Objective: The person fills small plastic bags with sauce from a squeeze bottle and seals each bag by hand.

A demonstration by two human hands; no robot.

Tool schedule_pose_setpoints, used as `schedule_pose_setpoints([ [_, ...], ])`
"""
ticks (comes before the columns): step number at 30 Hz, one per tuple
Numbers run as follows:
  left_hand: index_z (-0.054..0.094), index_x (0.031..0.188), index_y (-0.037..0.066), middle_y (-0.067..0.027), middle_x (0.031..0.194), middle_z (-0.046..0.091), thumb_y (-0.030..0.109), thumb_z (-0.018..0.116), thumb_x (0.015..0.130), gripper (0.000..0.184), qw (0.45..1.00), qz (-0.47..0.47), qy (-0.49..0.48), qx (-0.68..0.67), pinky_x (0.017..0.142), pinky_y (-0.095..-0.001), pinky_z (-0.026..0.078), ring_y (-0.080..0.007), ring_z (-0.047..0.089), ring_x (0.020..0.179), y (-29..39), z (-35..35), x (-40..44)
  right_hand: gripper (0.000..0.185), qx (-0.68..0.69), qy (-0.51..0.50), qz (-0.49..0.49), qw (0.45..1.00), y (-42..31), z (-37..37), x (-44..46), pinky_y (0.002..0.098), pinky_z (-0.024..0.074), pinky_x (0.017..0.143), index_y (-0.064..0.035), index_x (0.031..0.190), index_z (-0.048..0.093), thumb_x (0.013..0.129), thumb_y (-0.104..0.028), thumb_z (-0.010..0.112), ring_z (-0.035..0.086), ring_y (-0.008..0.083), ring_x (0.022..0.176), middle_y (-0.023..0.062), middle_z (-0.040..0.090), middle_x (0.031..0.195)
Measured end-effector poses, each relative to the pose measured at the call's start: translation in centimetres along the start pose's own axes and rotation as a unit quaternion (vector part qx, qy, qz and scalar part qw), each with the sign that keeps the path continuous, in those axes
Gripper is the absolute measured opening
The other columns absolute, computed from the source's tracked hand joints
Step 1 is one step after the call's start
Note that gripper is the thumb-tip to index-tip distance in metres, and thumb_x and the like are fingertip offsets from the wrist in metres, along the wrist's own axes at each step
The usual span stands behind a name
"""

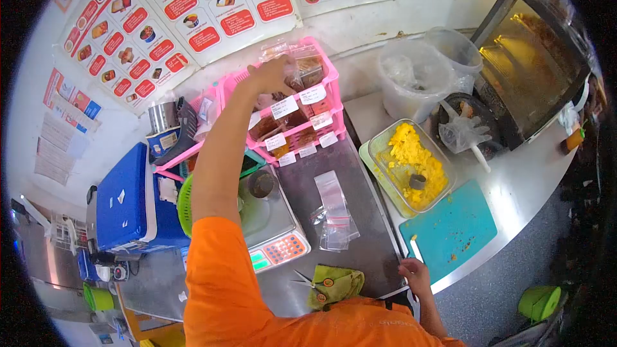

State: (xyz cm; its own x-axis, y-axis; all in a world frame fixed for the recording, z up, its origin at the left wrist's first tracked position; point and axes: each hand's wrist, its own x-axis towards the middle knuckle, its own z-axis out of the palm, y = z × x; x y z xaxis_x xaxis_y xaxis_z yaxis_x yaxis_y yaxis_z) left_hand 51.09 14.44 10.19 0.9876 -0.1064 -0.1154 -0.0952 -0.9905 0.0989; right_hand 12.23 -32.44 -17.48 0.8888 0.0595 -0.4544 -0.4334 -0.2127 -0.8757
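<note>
My left hand [271,77] reaches far forward into the top of a pink basket rack [331,67]. Its fingers are down among clear packets [308,71] of brown food, so their grip is hidden. White labels [283,107] hang on the rack's front. My right hand [416,276] is low at the near left corner of a teal cutting board [459,225], fingers curled. Whatever they hold, if anything, does not show. Just above it a slim white utensil, like a knife [416,249], lies on the board's edge, its lower end close to my fingers.
A metal tray [379,144] holds yellow chopped food and a small cup. Zip bags [334,212] lie mid-counter, beside a scale [279,250]. Scissors [315,286] rest on a green cloth [344,281]. Clear buckets [411,77], a pan with a plastic glove and a blue cooler [122,199] stand around.
</note>
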Motion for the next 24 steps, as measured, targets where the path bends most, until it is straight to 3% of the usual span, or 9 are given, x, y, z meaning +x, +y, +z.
schedule_pose_setpoints([
  [1,0.045,0.135,0.017,-0.0121,0.134,0.053,0.040,0.084,0.059,0.089,1.000,0.002,0.003,0.002,0.100,-0.0588,0.030,-0.0305,0.049,0.124,-0.5,0.0,0.1,0.022,0.002,0.002,-0.003,1.000,-0.2,0.1,0.2,0.0287,0.0516,0.069,0.0010,0.101,0.062,0.083,-0.007,0.070,0.065,0.0152,0.075,0.0081,0.069,0.082],
  [3,0.045,0.134,0.013,-0.0175,0.126,0.056,0.038,0.084,0.060,0.087,0.968,0.062,-0.013,-0.241,0.098,-0.0484,0.039,-0.0292,0.052,0.118,-2.0,0.1,0.3,0.022,0.009,-0.007,-0.029,1.000,-0.6,0.2,0.4,0.0286,0.0518,0.071,0.0014,0.101,0.062,0.083,-0.007,0.071,0.065,0.0147,0.076,0.0080,0.069,0.083],
  [7,0.045,0.135,0.016,-0.0201,0.131,0.051,0.041,0.083,0.061,0.086,0.966,0.041,0.079,-0.244,0.101,-0.0588,0.031,-0.0332,0.046,0.125,-2.7,2.0,1.6,0.023,0.008,-0.007,-0.031,0.999,-0.9,0.3,-0.1,0.0282,0.0517,0.072,0.0017,0.101,0.062,0.083,-0.009,0.071,0.065,0.0143,0.078,0.0079,0.069,0.084],
  [9,0.047,0.134,0.020,-0.0169,0.136,0.046,0.043,0.080,0.064,0.080,0.986,-0.011,0.156,-0.064,0.098,-0.0663,0.028,-0.0339,0.040,0.129,-1.8,3.1,0.9,0.023,0.011,-0.002,-0.033,0.999,-0.1,0.1,-0.9,0.0281,0.0517,0.073,0.0022,0.101,0.063,0.083,-0.009,0.071,0.065,0.0140,0.080,0.0082,0.068,0.085],
  [13,0.049,0.132,0.020,-0.0120,0.135,0.043,0.043,0.079,0.065,0.076,0.964,-0.041,0.248,-0.084,0.097,-0.0626,0.030,-0.0330,0.036,0.129,1.0,2.4,-0.7,0.021,0.022,-0.012,-0.044,0.999,0.5,-1.9,-2.7,0.0275,0.0509,0.072,0.0006,0.104,0.063,0.084,-0.005,0.068,0.064,0.0144,0.080,0.0070,0.068,0.085],
  [15,0.050,0.129,0.021,-0.0083,0.128,0.047,0.041,0.078,0.067,0.072,0.968,-0.071,0.241,0.014,0.095,-0.0603,0.030,-0.0305,0.038,0.125,3.7,1.4,-2.3,0.021,-0.022,0.029,-0.039,0.999,-0.3,-3.5,-4.3,0.0280,0.0509,0.071,-0.0004,0.103,0.063,0.083,-0.003,0.068,0.064,0.0142,0.080,0.0078,0.068,0.087],
  [16,0.054,0.124,0.020,-0.0079,0.123,0.047,0.038,0.077,0.067,0.063,0.955,-0.060,0.289,-0.031,0.094,-0.0592,0.030,-0.0293,0.038,0.123,4.5,1.3,-1.9,0.021,-0.068,0.057,-0.053,0.995,1.2,-4.4,-4.6,0.0295,0.0513,0.070,0.0003,0.102,0.064,0.082,-0.003,0.068,0.064,0.0159,0.078,0.0093,0.068,0.088],
  [20,0.068,0.104,0.017,-0.0104,0.124,0.046,0.035,0.074,0.073,0.037,0.968,-0.016,0.237,0.081,0.095,-0.0620,0.030,-0.0323,0.038,0.122,5.7,1.6,1.8,0.020,-0.040,0.133,-0.001,0.990,2.2,-7.6,-8.7,0.0315,0.0531,0.066,0.0052,0.100,0.062,0.082,-0.003,0.068,0.066,0.0199,0.076,0.0122,0.066,0.091],
  [24,0.069,0.105,0.012,-0.0138,0.123,0.047,0.032,0.068,0.079,0.033,0.977,-0.010,0.143,0.159,0.097,-0.0649,0.030,-0.0347,0.038,0.123,7.8,0.3,1.7,0.021,0.008,0.216,0.000,0.976,6.1,-9.7,-12.1,0.0305,0.0538,0.064,0.0043,0.100,0.063,0.081,-0.002,0.067,0.065,0.0199,0.071,0.0120,0.066,0.088],
])
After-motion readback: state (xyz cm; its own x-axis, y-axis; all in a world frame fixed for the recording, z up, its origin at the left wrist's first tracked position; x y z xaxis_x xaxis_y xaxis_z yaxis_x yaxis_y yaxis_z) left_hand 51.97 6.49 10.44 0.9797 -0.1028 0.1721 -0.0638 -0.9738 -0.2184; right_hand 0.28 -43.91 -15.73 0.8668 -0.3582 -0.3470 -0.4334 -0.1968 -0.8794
